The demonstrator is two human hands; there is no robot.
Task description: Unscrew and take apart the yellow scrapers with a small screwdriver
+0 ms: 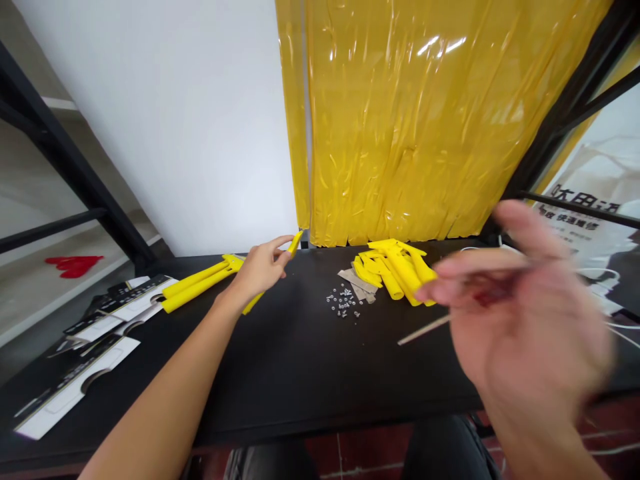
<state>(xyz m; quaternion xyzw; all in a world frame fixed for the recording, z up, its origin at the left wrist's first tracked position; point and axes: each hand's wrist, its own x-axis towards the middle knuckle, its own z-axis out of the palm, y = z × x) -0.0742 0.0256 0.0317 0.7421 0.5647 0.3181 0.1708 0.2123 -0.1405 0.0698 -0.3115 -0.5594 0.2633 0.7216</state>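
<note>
My left hand [263,267] is closed round a thin yellow plastic piece [297,241], whose ends stick out above and below the fingers. Just left of it lies a yellow part with two long tubes [197,285]. Nearer the camera, my right hand [530,327] is blurred, palm turned up, with the thumb raised. A screwdriver [425,329] rests in its curled fingers, the thin metal shaft pointing left and a dark reddish handle partly hidden in the palm. Between the hands, small loose screws and nuts [344,303] lie scattered on the black table [320,373].
A pile of yellow plastic parts [400,270] sits at the back, beside flat greyish pieces [359,287]. Black-and-white printed cards [80,383] lie at left. Behind are a white panel [175,120] and yellow plastic sheeting [425,120]. White cables [605,277] run at far right.
</note>
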